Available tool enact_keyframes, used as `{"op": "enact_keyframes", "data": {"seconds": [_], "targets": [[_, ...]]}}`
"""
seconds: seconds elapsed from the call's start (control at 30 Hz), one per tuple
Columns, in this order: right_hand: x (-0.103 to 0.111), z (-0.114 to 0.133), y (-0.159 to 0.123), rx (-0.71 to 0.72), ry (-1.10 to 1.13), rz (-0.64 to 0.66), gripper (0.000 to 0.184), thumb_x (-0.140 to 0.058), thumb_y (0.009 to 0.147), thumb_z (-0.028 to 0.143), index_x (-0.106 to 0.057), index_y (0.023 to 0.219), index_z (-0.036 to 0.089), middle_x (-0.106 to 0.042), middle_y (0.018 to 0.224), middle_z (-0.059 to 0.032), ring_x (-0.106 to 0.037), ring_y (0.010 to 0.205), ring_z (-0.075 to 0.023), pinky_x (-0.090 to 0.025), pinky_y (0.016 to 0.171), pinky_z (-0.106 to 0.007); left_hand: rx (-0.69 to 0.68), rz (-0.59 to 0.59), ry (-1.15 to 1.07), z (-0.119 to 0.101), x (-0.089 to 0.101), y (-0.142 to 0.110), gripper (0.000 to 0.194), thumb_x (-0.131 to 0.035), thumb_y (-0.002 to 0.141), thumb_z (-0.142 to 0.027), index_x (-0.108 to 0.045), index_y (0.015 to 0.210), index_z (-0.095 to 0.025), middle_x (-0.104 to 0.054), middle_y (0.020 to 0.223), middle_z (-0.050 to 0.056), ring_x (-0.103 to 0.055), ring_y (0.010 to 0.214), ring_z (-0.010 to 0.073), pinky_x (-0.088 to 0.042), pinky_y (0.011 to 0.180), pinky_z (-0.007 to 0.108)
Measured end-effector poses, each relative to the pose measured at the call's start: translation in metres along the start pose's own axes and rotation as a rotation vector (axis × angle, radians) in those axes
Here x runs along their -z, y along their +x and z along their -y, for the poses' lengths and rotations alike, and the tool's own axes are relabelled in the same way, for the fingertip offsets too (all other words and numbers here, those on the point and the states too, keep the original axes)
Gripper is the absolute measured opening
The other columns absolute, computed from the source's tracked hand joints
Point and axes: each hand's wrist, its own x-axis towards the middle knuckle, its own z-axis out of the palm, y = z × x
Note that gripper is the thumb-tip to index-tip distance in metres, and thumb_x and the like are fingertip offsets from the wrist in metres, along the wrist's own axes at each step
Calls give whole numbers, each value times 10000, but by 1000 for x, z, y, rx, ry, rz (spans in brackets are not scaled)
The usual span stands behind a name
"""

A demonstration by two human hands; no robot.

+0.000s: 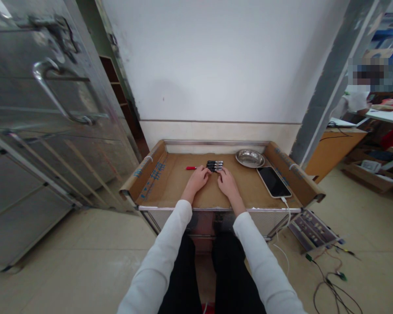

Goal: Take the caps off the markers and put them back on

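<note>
The black markers lie side by side on the surface, probably light, stiff and quick to roll, best pinched at their ends, where the left hand and right hand curl close, though I cannot tell whether they grip.

On the desk, pens lie side by side, a single pen to their left. The left hand and right hand are before the row. Right of it sits a bowl, a phone before the bowl. A wall stands behind the desk.
</note>
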Motion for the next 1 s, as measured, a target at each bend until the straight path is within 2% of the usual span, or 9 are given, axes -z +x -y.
{"op": "enact_keyframes", "data": {"seconds": [0.2, 0.37, 0.67, 0.83, 1.0], "targets": [[0, -1, 0, 12, 31, -16, 371, -392, 835, 111, -607, 1136, 139, -530, 1271, -144, -472, 1202, -219, -397, 1033, -396, 39, -29, 41, -3, 2, 0, 252, -414, 858, -86, -616, 985, -169, -545, 969, 77, -546, 927, 194, -453, 904, 353], [-1, -2, 0, 19, 49, -43, 369, -402, 821, 103, -616, 1117, 161, -540, 1245, -124, -488, 1175, -212, -398, 1028, -391, 36, -22, 21, -4, 3, 0, 231, -421, 858, -88, -620, 938, -175, -548, 958, 71, -548, 920, 190, -453, 905, 345], [4, 0, 1, 6, 45, -38, 294, -405, 842, 113, -633, 1023, 150, -561, 1161, -131, -501, 1120, -219, -417, 974, -360, 31, -19, 39, -2, 1, 0, 237, -429, 855, -89, -615, 973, -174, -546, 964, 69, -552, 925, 187, -451, 904, 337], [4, 1, 1, -12, 8, -38, 307, -395, 846, 111, -621, 1051, 147, -561, 1135, -131, -498, 1083, -221, -410, 952, -356, 25, -16, -6, -5, 4, -1, 130, -510, 863, -188, -609, 946, -178, -556, 960, 61, -553, 926, 188, -450, 900, 345], [6, 1, 1, -33, -34, -17, 276, -413, 846, 124, -632, 1010, 156, -562, 1074, -121, -497, 1015, -221, -398, 923, -343, 16, 7, -60, -9, 7, -1, 157, -533, 878, -301, -620, 932, -182, -572, 952, 57, -564, 923, 186, -448, 903, 341]]}}
